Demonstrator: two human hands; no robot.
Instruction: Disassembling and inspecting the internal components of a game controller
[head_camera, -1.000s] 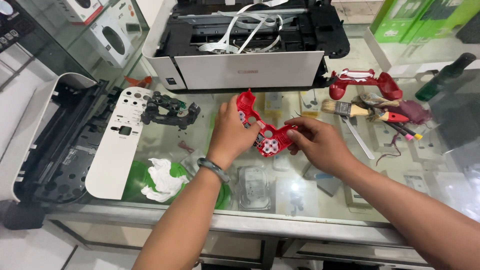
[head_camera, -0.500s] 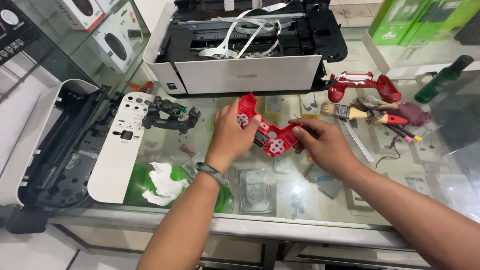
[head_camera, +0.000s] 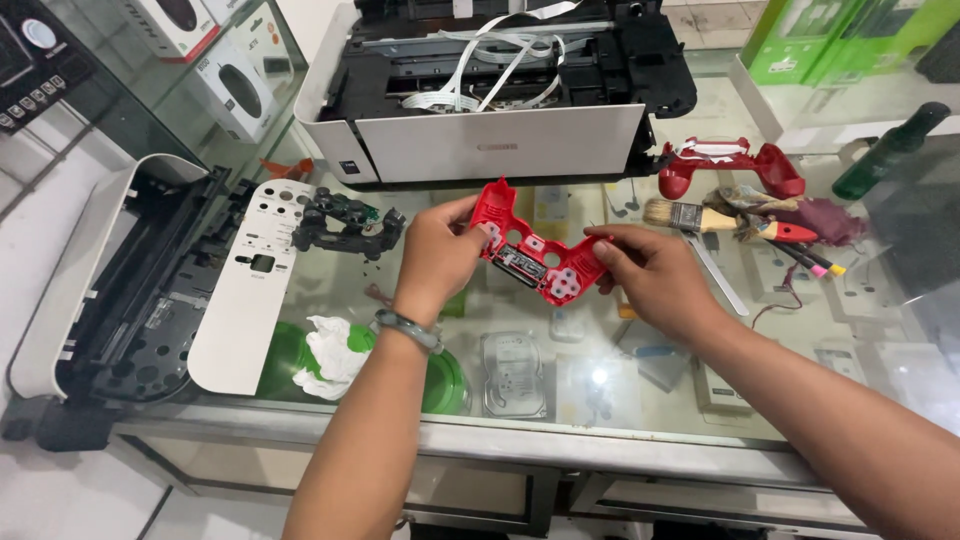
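Glass counter (head_camera: 700, 360) workbench, two hands on a red controller shell (head_camera: 535, 255).
Left hand (head_camera: 437, 255) grips the shell's left horn, right hand (head_camera: 650, 275) pinches its right horn, holding it just above the glass; beyond lie a black controller board (head_camera: 345, 225), paintbrush (head_camera: 700, 217), second red shell (head_camera: 730, 165) and opened printer (head_camera: 500, 90).

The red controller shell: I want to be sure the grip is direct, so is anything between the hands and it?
Nothing visible. The left hand and right hand grip the red controller shell directly at opposite ends, above the glass counter.
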